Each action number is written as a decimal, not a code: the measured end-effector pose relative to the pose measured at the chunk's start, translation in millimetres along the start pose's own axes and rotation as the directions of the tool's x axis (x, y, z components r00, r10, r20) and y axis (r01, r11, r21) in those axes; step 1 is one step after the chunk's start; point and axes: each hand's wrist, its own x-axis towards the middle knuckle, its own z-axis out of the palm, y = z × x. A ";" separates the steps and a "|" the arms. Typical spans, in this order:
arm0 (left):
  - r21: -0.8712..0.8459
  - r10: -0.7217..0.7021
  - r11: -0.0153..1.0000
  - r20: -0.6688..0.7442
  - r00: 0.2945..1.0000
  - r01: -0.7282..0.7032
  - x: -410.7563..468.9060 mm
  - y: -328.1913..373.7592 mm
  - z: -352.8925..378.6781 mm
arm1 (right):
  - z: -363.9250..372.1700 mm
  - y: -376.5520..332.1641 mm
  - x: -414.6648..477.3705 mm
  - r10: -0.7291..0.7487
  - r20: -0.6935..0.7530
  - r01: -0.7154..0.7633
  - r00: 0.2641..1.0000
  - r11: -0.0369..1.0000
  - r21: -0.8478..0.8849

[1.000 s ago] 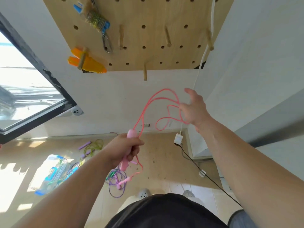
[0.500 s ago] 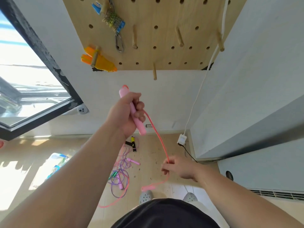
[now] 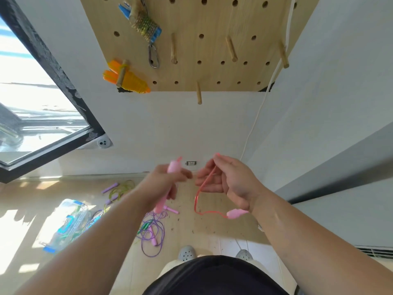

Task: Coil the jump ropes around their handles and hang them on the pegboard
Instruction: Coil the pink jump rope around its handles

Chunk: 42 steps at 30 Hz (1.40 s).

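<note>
**Step in hand: coiling the pink rope onto its handle.**

1. Left hand (image 3: 163, 184): fingers are curled round the pink handle (image 3: 174, 167), held roughly upright in the middle of the scene. Maintain this grip as the fixed core of the coil.
2. Right hand (image 3: 230, 182): thumb and fingertips pinch the pink rope (image 3: 203, 184) just to the right of the left hand. The rope runs down across the palm and bends right to the second handle (image 3: 235, 213), which dangles below the wrist, clear of the floor (image 3: 212, 222).
3. Motion blur obscures the handle, so the number of turns already laid cannot be determined.
4. Guide each turn tightly beside the last, with light tension and no overlaps.
5. Take in the dangling length gradually so the second handle does not swing or snag.
6. Finish with both handles together.

The pegboard (image 3: 212, 22) is on the far wall, above. A free peg (image 3: 199, 92) at its lower edge looks suitable for hanging. An orange rope (image 3: 131, 79) already hangs at the left. A purple rope (image 3: 153, 239) lies uncoiled on the floor.
</note>
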 end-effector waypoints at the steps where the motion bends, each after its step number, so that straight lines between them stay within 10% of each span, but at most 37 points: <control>1: 0.013 0.015 1.000 0.097 0.995 -0.017 -7.9 -5.7 9.1 | 3.9 -6.9 0.7 -0.011 0.003 0.011 1.000 0.998 0.057; 6: 0.108 0.047 0.990 0.324 0.945 -0.086 -31.0 -15.9 32.3 | 11.4 -34.8 11.9 -0.069 -0.090 0.088 0.993 0.972 0.218; 24: 0.633 0.115 0.774 -0.105 0.988 -0.023 10.9 -61.1 -6.0 | -55.2 -116.6 21.4 -0.160 -0.410 0.364 0.898 0.794 0.487; 29: 0.094 -0.010 0.995 -0.172 0.985 0.026 2.0 -32.1 6.1 | -63.5 -84.4 21.5 -0.084 -0.393 0.277 0.916 0.841 0.465; 33: -0.286 -0.020 0.958 -0.122 0.992 -0.016 -13.7 1.2 18.8 | -57.0 -32.2 22.7 0.110 -0.300 0.004 0.948 0.935 0.356; 38: -0.387 0.035 0.919 -0.104 0.994 -0.072 -19.4 29.0 35.3 | -20.7 9.9 -1.8 0.240 0.049 -0.240 0.970 0.971 -0.002; 42: -0.428 0.011 0.899 -0.179 0.984 -0.088 -18.0 31.1 41.4 | 1.7 17.1 -26.8 0.177 0.186 -0.104 0.966 0.933 -0.346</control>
